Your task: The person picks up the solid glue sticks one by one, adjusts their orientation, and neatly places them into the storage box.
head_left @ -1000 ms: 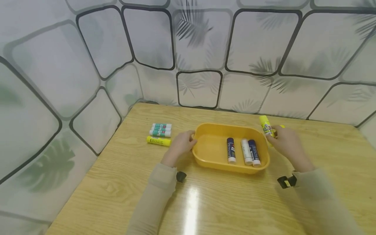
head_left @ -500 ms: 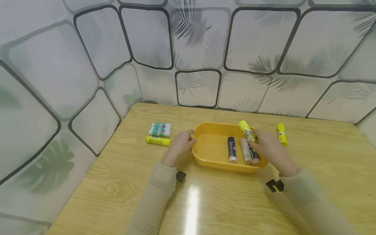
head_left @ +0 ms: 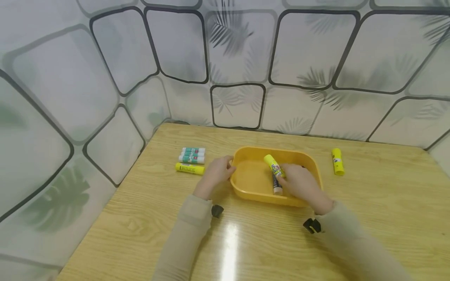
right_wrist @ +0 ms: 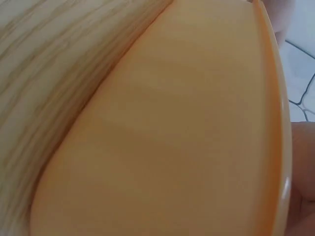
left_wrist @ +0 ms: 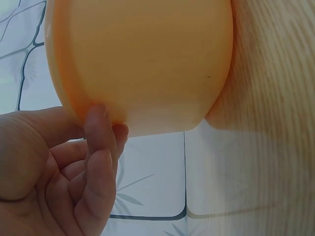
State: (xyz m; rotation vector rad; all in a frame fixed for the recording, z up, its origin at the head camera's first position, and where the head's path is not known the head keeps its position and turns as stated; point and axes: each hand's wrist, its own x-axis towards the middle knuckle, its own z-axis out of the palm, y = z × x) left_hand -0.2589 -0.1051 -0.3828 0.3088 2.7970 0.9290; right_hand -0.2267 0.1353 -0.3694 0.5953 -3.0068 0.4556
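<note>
My left hand (head_left: 215, 173) pinches the left end of a shallow orange-yellow plastic tray (head_left: 247, 177). In the left wrist view its fingers (left_wrist: 100, 128) curl at the tray's rim. Over the tray, my right hand (head_left: 301, 184) grips a yellow glue stick (head_left: 273, 164), tilted with its far end up and left. Below that lies a navy glue stick with a white end (head_left: 277, 190), partly covered. The right hand hides most of what lies in the tray's right part. In the right wrist view the tray's outer wall (right_wrist: 172, 123) fills the picture.
On the wooden table (head_left: 133, 226), another yellow glue stick (head_left: 338, 161) lies right of the tray. Left of it, several white-and-green glue sticks (head_left: 191, 155) lie side by side behind a yellow glue stick (head_left: 190, 168). A patterned curtain (head_left: 239, 105) borders the table's back and left.
My right hand has carried the yellow glue stick leftward from beyond the tray's right end to over its middle, uncovering the other yellow one at right. The left hand stays at the rim.
</note>
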